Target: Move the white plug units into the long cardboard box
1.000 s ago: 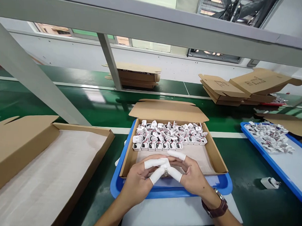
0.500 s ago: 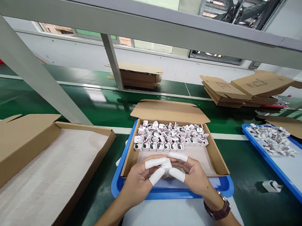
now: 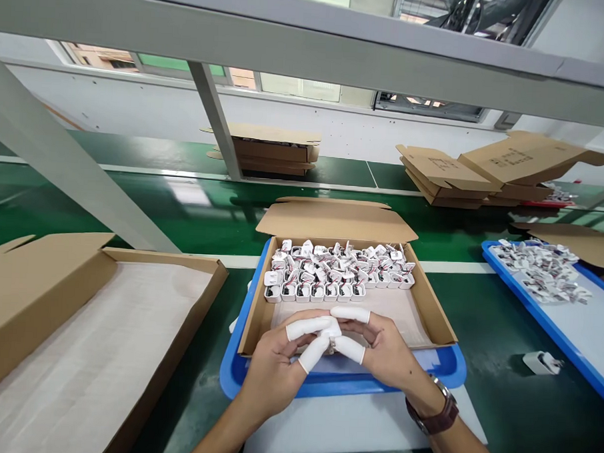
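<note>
My left hand (image 3: 279,359) and my right hand (image 3: 384,350) meet over the near side of an open cardboard box (image 3: 436,306). White finger cots cover the thumbs and forefingers. Between those fingertips is a small white plastic part (image 3: 332,333), mostly covered by them; both hands pinch it. Rows of white plastic housings with thin wires (image 3: 325,271) fill the far part of the box, while bare white lining (image 3: 388,310) shows nearer me. The box rests in a blue tray (image 3: 365,387).
An open cardboard box with white lining (image 3: 142,320) lies at left. On the right, a blue tray (image 3: 552,331) carries a heap of small white parts (image 3: 543,270). One white housing (image 3: 542,362) lies alone on the green table (image 3: 479,408). A grey metal frame (image 3: 310,40) crosses above.
The view has shifted slightly. Both hands stay together on the white part, with their fingers hardly moved.
</note>
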`<state>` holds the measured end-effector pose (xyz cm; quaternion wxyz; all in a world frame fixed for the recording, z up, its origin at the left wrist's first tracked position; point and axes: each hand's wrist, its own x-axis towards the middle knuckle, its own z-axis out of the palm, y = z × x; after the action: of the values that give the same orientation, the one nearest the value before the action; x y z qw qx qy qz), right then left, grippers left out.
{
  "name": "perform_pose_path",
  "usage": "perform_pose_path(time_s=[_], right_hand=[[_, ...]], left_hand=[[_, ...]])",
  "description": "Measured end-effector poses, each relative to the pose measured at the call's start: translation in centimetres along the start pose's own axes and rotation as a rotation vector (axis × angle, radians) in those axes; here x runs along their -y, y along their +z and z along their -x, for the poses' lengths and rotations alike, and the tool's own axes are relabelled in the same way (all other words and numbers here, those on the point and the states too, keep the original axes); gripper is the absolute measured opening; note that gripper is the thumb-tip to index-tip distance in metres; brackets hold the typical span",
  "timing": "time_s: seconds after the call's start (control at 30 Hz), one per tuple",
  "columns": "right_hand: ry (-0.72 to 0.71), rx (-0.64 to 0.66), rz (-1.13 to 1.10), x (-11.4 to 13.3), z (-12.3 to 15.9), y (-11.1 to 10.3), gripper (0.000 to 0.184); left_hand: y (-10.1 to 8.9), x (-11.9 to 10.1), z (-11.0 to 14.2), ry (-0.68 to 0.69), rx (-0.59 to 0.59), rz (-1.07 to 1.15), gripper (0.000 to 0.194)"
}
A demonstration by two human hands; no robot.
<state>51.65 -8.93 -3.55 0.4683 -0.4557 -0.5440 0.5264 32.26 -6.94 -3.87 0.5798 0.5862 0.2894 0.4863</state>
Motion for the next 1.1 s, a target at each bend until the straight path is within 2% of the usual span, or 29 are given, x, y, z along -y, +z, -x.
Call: perform_pose_path(time_s=[0.13,0.33,0.5,0.73,0.87,1.1], right_hand=[[0.027,0.043,-0.030,0.39,-0.03,-0.04,0.041],[-0.021,-0.004,0.024,0.60,-0.09,0.49,0.031],[-0.032,-0.031,0.034,0.35,-0.03,0.51,0.035],[-0.045,-0.006,0.090,-0.15,0.15,0.49,0.041],[-0.049,-0.025,0.104,-0.32,0.24,0.71,0.032],[0.004,0.017,-0.011,0.16,-0.23,0.50,0.040]], left_hand=[[0.11,0.29,0.16,0.019,-0.009,-0.037,0.023],[-0.04,0.33,0.07,0.017,-0.002,-0.078,0.022],[-0.32,0.24,-0.03,-0.011,0.054,-0.060,0.026],[0.21,-0.24,0.06,-0.008,-0.010,-0.071,0.022],[0.11,0.49,0.20,0.003,-0.007,-0.043,0.024],[0.05,-0.21,-0.13,-0.081,0.018,0.012,0.024]])
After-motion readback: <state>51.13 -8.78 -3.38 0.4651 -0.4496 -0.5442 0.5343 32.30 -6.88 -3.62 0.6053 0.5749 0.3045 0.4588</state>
